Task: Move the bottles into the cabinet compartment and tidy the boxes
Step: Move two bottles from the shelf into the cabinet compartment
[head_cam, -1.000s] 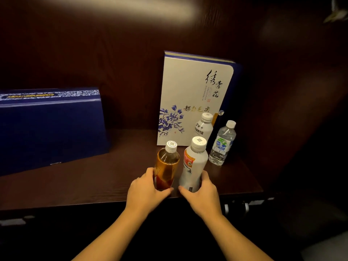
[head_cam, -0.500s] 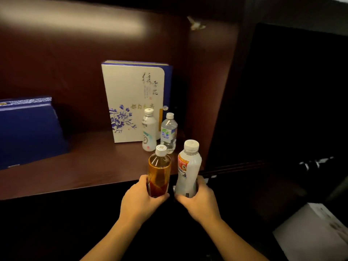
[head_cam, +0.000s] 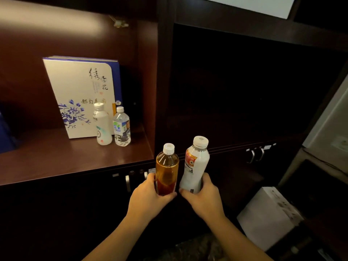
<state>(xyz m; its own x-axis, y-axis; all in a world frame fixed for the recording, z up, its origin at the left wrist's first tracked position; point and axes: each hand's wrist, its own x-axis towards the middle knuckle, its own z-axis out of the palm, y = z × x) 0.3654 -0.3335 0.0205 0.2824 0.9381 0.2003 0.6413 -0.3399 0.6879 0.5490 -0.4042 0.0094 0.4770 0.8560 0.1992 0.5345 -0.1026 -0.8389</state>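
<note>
My left hand (head_cam: pixel 148 196) grips an amber tea bottle (head_cam: pixel 167 166) near its base. My right hand (head_cam: pixel 204 194) grips a white bottle with a red label (head_cam: pixel 195 162). Both bottles are held in the air, in front of the post between the lit left shelf and a dark compartment (head_cam: pixel 244 87) on the right. On the lit shelf (head_cam: pixel 56 159) a small white bottle (head_cam: pixel 102 127) and a clear water bottle (head_cam: pixel 121 127) stand before a white box with blue flowers (head_cam: pixel 79 95), which leans upright against the back wall.
A dark blue box (head_cam: pixel 5 132) shows at the far left edge of the shelf. Cabinet doors with metal handles (head_cam: pixel 256 154) sit under the compartments. A white carton (head_cam: pixel 269 217) rests low on the right. A pale wall with a socket (head_cam: pixel 340 143) is at far right.
Both hands have lifted their bottles off the shelf and carried them to the right, past the shelf's edge. My view has swung right, revealing the dark compartment.
</note>
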